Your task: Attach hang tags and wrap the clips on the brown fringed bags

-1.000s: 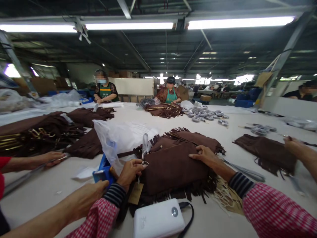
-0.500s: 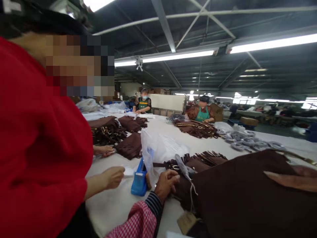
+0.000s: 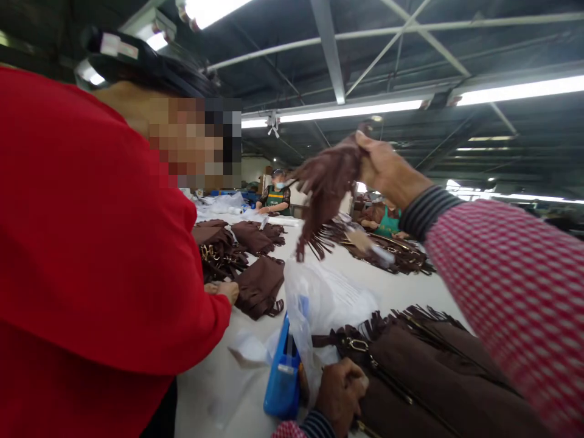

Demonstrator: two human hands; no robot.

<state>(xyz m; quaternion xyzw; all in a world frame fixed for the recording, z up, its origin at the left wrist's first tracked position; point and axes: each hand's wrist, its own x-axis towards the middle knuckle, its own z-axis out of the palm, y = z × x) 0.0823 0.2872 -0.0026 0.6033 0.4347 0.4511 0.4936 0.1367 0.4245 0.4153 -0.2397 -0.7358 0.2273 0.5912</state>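
Note:
My right hand is raised at the centre right, its fingers closed on a brown fringed piece that hangs blurred above the table. A tan tag dangles near it. Low in the picture, my left hand has curled fingers beside a brown bag with gold zips and a metal clasp; whether anything small is between those fingers is hidden. A blue tape dispenser and a clear plastic bag lie just left of my left hand.
A person in red stands close on the left, with a hand at a brown bag. More brown bags lie behind. Two people in green aprons are across the white table. Another brown pile lies farther back.
My right hand has swung up and inward from the right edge, lifting the brown fringed piece. My left hand is lower in view. The person in red has reached toward a brown bag.

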